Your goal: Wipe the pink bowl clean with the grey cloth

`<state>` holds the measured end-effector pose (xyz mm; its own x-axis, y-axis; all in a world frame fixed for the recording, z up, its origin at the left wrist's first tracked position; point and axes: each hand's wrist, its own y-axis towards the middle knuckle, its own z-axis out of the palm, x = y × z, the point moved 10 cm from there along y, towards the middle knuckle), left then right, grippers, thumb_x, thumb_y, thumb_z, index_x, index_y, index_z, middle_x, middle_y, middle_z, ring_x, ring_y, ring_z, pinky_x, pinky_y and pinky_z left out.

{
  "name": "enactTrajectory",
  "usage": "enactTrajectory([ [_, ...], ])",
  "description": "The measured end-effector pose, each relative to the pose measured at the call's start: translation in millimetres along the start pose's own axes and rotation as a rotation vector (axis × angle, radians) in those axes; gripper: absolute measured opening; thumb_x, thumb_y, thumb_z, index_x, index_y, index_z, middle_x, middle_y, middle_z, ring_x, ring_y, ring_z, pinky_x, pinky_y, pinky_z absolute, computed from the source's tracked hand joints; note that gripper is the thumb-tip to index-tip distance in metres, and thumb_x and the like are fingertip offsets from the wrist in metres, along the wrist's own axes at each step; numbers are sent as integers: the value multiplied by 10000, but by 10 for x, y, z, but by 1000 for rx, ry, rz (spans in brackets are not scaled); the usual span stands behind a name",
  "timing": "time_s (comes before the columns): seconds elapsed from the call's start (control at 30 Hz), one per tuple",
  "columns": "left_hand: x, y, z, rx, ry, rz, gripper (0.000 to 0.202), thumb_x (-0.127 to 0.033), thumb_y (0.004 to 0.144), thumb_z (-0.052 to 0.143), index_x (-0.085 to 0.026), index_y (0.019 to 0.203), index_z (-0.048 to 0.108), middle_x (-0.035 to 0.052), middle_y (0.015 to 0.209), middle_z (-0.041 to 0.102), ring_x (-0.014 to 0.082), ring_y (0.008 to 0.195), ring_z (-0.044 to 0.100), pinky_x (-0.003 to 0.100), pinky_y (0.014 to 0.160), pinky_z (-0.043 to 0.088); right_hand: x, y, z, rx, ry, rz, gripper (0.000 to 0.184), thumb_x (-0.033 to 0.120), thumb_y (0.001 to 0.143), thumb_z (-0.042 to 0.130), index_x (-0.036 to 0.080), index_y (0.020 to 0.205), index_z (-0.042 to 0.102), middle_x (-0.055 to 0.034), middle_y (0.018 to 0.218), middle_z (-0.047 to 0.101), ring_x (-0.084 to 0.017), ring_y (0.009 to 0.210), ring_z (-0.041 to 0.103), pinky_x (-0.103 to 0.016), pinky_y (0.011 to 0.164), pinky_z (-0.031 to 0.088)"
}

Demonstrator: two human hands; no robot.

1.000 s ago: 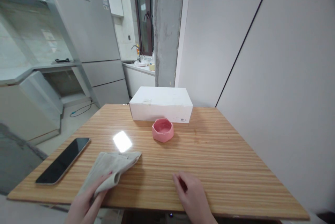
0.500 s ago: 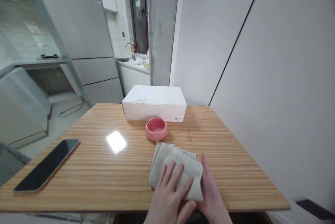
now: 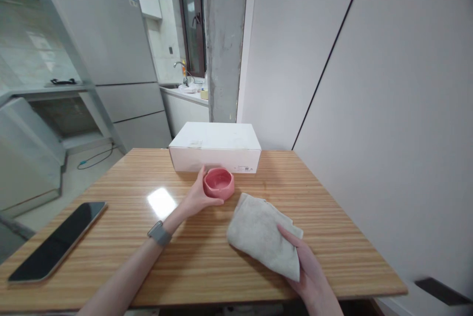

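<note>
A pink bowl with a faceted outside (image 3: 219, 190) stands upright on the wooden table, just in front of a white box. Reaching forward, my left hand (image 3: 199, 194) is curled round the bowl's left side, thumb in front and fingers behind. On that wrist is a grey watch. My right hand (image 3: 305, 264) grips the right edge of a folded light-grey cloth (image 3: 260, 232), thumb on top and fingers beneath. The cloth is tilted over the table at the near right of the bowl.
The white box (image 3: 214, 158) lies at the table's far edge. At the left a black phone (image 3: 57, 242) rests on the tabletop (image 3: 192, 262). A white wall runs along the right side. Behind are a fridge (image 3: 96, 25) and a sink counter.
My left hand has left the cloth and reached forward to the bowl, taking hold of its side. My right hand has moved slightly right with the cloth, now turned and lifted.
</note>
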<state>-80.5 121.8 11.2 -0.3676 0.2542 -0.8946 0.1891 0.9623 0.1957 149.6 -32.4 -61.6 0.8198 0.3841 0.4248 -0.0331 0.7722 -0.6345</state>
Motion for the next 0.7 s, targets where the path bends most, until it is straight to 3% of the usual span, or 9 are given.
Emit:
enactTrajectory([
  [0.07, 56, 19, 35, -3, -32, 22, 1103, -328, 496, 852, -176, 1407, 248, 149, 1367, 466, 294, 1253, 458, 442, 1064, 338, 165, -16, 3, -27, -29, -57, 377, 136, 814, 603, 120, 1188, 572, -75, 874, 743, -236, 895, 698, -354, 862, 548],
  [0.17, -38, -18, 12, -83, -49, 66, 862, -328, 499, 845, -211, 1256, 452, 92, 1243, 568, 276, 1141, 546, 431, 988, 410, 444, -14, 98, -49, -97, -201, 370, 159, 783, 644, 138, 1149, 596, -78, 905, 741, -243, 887, 700, -361, 834, 563],
  [0.27, -251, -82, -23, -152, -29, 128, 826, -340, 504, 840, -210, 1232, 471, 92, 1225, 558, 266, 1121, 549, 417, 974, 421, 659, 51, 321, -58, -190, -387, 382, 233, 738, 706, 182, 1108, 624, -66, 980, 730, -242, 910, 693, -360, 828, 565],
  [0.37, -485, -169, -16, -192, 13, 237, 839, -308, 502, 836, -210, 1248, 465, 93, 1230, 522, 262, 1143, 520, 406, 997, 400, 707, 194, 685, 16, -371, -564, 410, 340, 702, 746, 180, 1066, 646, -69, 1028, 717, -249, 965, 672, -361, 855, 549],
  [0.47, -501, -215, 30, -199, -72, 235, 879, -279, 477, 847, -200, 1260, 456, 103, 1241, 513, 271, 1151, 510, 409, 1000, 396, 617, 304, 1100, 163, -715, -778, 402, 459, 738, 692, 160, 1007, 670, -79, 1013, 716, -268, 1016, 643, -390, 901, 515],
  [0.57, -312, -194, 123, -127, -330, 89, 841, -251, 479, 858, -185, 1223, 472, 103, 1194, 577, 265, 1096, 555, 396, 949, 440, 381, 148, 1552, 490, -1106, -1129, 372, 454, 847, 554, 191, 1092, 648, -83, 1121, 676, -265, 1107, 586, -441, 980, 448],
  [0.63, -215, -180, 178, -61, -526, -5, 811, -215, 465, 868, -182, 1187, 500, 88, 1143, 625, 251, 1045, 588, 365, 916, 464, 170, -36, 1709, 710, -1300, -1344, 374, 385, 906, 451, 223, 1220, 573, -79, 1242, 610, -252, 1196, 520, -488, 1060, 346],
  [0.7, -174, -173, 227, 16, -735, -86, 700, -269, 540, 841, -179, 1161, 532, 80, 1106, 655, 237, 993, 618, 343, 876, 487, 63, -161, 1748, 806, -1411, -1479, 411, 324, 929, 375, 238, 1317, 478, -73, 1324, 548, -234, 1256, 463, -506, 1096, 274],
])
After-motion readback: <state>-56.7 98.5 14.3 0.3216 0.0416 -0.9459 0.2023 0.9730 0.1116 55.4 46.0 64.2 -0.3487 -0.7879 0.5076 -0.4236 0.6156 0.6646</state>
